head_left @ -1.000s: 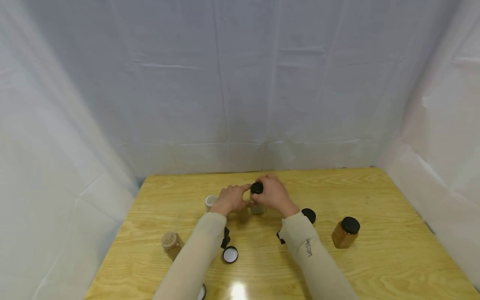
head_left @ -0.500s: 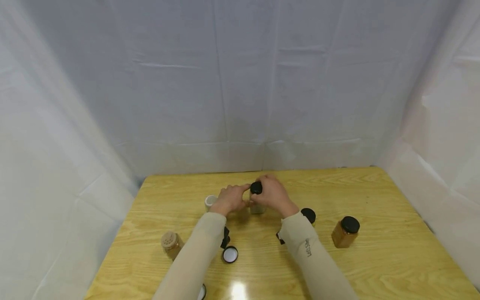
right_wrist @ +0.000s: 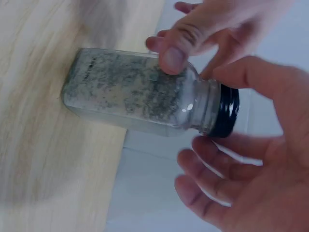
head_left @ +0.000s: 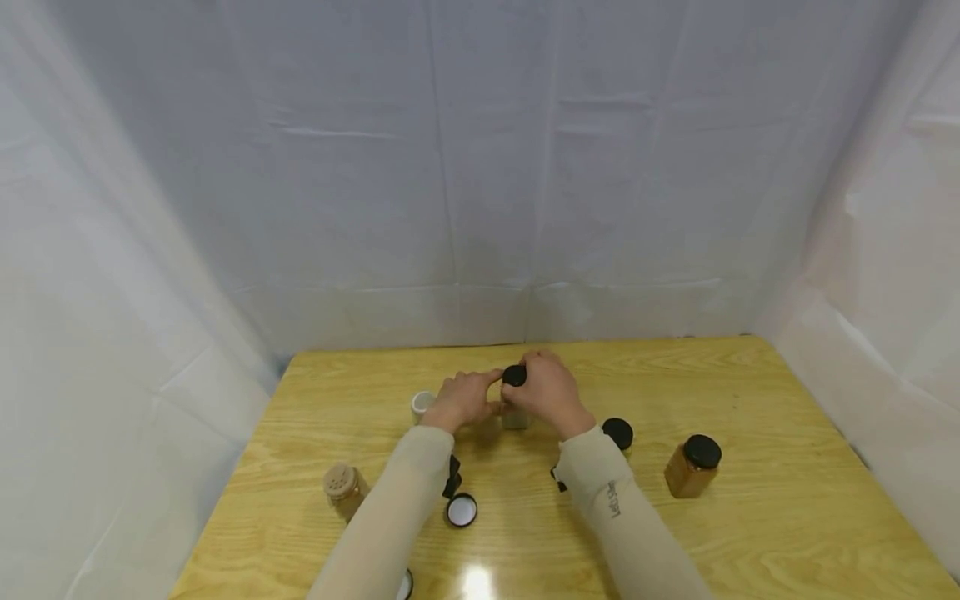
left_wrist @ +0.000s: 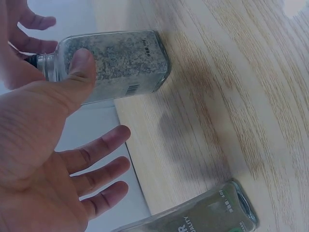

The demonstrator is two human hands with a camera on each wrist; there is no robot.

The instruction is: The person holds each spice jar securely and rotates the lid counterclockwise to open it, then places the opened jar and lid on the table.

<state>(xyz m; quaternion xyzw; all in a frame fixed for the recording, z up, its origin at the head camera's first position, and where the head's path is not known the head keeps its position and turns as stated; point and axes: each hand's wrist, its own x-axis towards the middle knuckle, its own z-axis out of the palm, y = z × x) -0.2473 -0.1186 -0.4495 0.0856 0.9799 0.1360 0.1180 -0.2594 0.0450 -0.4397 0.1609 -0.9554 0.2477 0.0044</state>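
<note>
A square glass jar (right_wrist: 125, 89) of greenish-white grains stands upright at the table's far middle. My left hand (head_left: 467, 398) holds it near the shoulder, the thumb (left_wrist: 82, 67) lying on the glass; its other fingers spread loosely in the left wrist view. My right hand (head_left: 551, 390) pinches the black cap (right_wrist: 226, 112) between thumb and forefinger, while its remaining fingers stay off the glass. Neck threads show below the cap in the right wrist view. Next to the left hand is a white-topped glass jar (head_left: 422, 403), whose side (left_wrist: 207, 212) bears a printed label.
A black-lidded jar (head_left: 617, 432) stands partly behind the right sleeve, and a brown-filled jar (head_left: 692, 468) is farther right. By the left sleeve are a shaker-topped jar (head_left: 344, 487) and an upturned black lid (head_left: 461, 510). Another lid (head_left: 406, 585) is partly hidden at the bottom edge.
The right wrist and sleeve have turned slightly. Both hands keep their places at the jar and cap, and the other jars and lids have not moved.
</note>
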